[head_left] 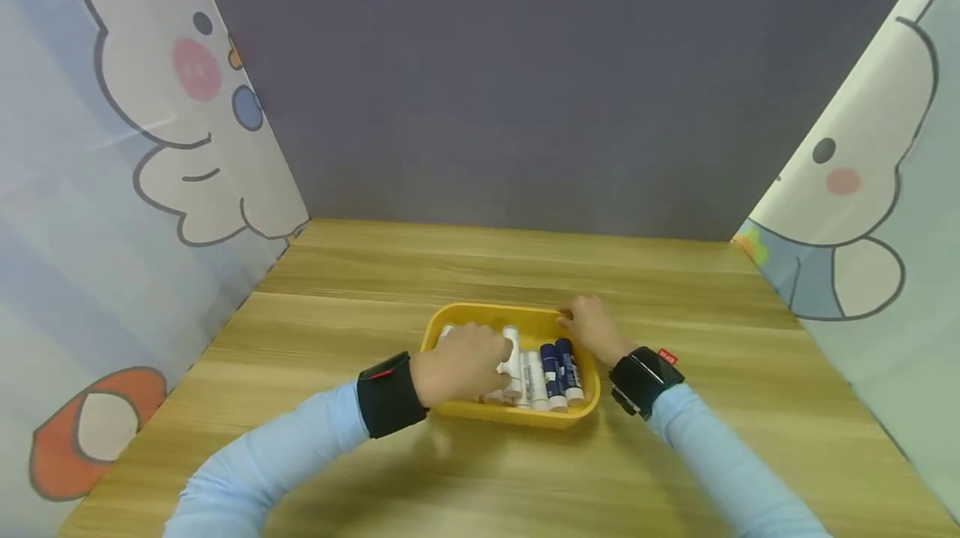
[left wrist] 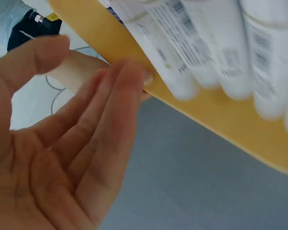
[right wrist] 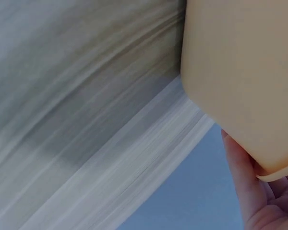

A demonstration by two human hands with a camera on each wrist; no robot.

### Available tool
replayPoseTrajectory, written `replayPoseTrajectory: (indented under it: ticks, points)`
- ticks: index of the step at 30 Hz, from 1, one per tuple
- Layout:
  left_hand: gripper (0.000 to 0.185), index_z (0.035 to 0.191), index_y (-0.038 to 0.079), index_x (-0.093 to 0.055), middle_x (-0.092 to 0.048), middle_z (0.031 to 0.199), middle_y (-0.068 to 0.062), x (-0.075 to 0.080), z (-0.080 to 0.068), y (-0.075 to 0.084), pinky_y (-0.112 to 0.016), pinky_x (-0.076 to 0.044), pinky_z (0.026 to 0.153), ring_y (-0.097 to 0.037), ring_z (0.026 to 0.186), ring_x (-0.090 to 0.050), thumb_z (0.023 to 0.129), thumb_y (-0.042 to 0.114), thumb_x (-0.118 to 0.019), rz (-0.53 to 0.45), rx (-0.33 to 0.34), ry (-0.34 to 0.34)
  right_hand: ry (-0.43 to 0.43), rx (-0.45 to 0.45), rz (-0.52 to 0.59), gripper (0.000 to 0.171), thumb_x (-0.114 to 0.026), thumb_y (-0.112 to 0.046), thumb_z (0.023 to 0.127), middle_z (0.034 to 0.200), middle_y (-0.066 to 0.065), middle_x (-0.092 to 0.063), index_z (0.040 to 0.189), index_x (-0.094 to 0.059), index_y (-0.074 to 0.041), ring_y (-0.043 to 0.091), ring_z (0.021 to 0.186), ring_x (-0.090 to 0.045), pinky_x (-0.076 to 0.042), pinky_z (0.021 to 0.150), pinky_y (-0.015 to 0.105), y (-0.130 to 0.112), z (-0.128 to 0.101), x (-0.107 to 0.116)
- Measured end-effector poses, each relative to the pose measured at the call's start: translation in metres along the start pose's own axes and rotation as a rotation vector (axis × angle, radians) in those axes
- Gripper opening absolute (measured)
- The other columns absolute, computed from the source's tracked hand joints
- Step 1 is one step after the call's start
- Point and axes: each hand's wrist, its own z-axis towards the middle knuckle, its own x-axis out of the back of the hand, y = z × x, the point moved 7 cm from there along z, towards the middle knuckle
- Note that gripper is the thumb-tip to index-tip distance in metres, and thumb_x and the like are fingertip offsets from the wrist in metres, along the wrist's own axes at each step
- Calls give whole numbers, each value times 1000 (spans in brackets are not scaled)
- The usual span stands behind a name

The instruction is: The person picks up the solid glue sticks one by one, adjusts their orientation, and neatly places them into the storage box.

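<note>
On the wooden desk [head_left: 360, 271], near its front middle: one yellow tray [head_left: 487, 317], holding a row of tubes [head_left: 536, 375], white ones at the left and two dark blue ones [head_left: 561, 369] at the right. Labels too blurred to read in any view; exact tube count uncertain, since the left hand [head_left: 461, 363] covers the tray's left half.

Left hand: lies over the white tubes inside the tray. The left wrist view shows its fingers [left wrist: 110, 124] straight and loosely together, tips at the tray's yellow wall, clasping nothing visible.

Right hand [head_left: 592, 325]: rests at the tray's far right corner. The right wrist view shows only a finger edge [right wrist: 240, 177] against the tray's outer wall; whether this grip clamps the rim cannot be told.

Cartoon-printed curtains flank both sides.
</note>
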Motion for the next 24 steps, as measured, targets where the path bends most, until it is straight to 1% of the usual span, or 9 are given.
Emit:
replayPoseTrajectory:
  ticks: [2,5,9,11,15,18,21,22,24]
  points:
    - [15,85,14,-67,-62,70,4,5,2,-5,-21,-40,49,-8,56,-51,82,29,-65,0,-29,58,-33,9,-22,12,-65,-10,83,76,7,-66,92,-70,-2,16,63,-53,-45,60,30,1,3,-2]
    - [13,86,13,-68,-64,74,4,13,6,-17,-18,-38,51,-5,55,-49,85,25,-63,-52,-50,160,-114,20,-39,25,-67,-15,82,91,13,-68,103,-67,0,22,77,-61,-50,73,38,2,5,-7]
    - [14,79,12,-68,-62,67,2,24,13,-48,-17,-30,43,-5,44,-40,86,22,-61,-141,-9,284,-208,16,20,48,-65,-31,84,114,19,-62,120,-58,0,31,102,-60,-46,89,45,2,9,-14]
    - [17,74,13,-67,-58,61,3,32,22,-68,-18,-27,41,-6,42,-36,86,23,-60,-155,44,335,-196,31,46,49,-61,-37,86,117,19,-61,119,-59,0,33,106,-58,-45,91,46,1,15,-9]
    - [26,69,10,-62,-47,57,0,46,55,-107,-21,-27,46,-10,46,-34,90,23,-55,-137,128,424,-72,58,40,40,-52,-36,92,106,16,-66,105,-68,-2,30,93,-63,-49,84,44,-1,38,14]
    - [26,75,8,-65,-55,65,-4,50,82,-132,-24,-36,51,-14,52,-45,91,23,-53,-121,221,457,-12,19,1,45,-47,-40,94,106,15,-67,108,-67,-3,28,90,-64,-48,86,44,0,60,32]
    - [29,96,7,-69,-66,94,-11,51,96,-148,-35,-50,72,-25,81,-61,91,30,-53,-110,359,418,-33,-52,-56,59,-42,-50,93,121,18,-59,121,-59,-1,34,110,-55,-39,98,48,3,79,42]
    - [35,107,7,-67,-64,110,-13,51,99,-151,-40,-48,84,-28,98,-59,91,34,-51,-108,407,390,-48,-93,-82,65,-40,-55,91,128,19,-54,125,-55,-2,35,118,-49,-35,101,50,6,84,44]
    - [53,127,7,-54,-46,136,-16,51,102,-155,-47,-33,104,-32,127,-40,92,45,-46,-118,487,318,-76,-183,-129,75,-37,-63,88,141,21,-37,135,-45,-5,39,130,-33,-25,104,57,14,89,49]
